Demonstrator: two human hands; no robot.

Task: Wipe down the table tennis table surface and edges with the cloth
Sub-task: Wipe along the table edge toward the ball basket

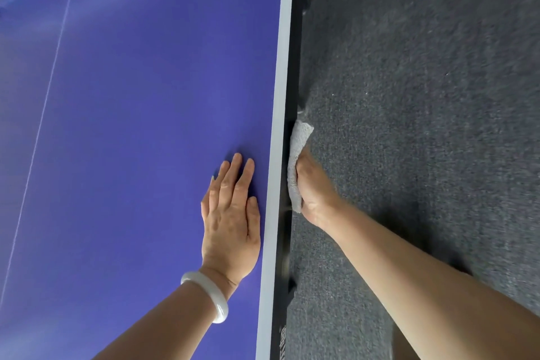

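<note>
The blue table tennis table [140, 102] fills the left of the head view, with a white border line [280, 96] along its right side and a black side edge [293, 82] below it. My left hand [230, 219] lies flat on the blue top beside the white line, fingers straight. My right hand [312, 193] grips a folded pale grey cloth [298, 155] and presses it against the black side edge, below the tabletop level. The fingers of my right hand are hidden behind the cloth and the edge.
Dark grey carpet [423, 96] covers the floor to the right of the table. A thin white centre line [43, 114] runs up the blue top at the left. A white bangle [209, 294] circles my left wrist.
</note>
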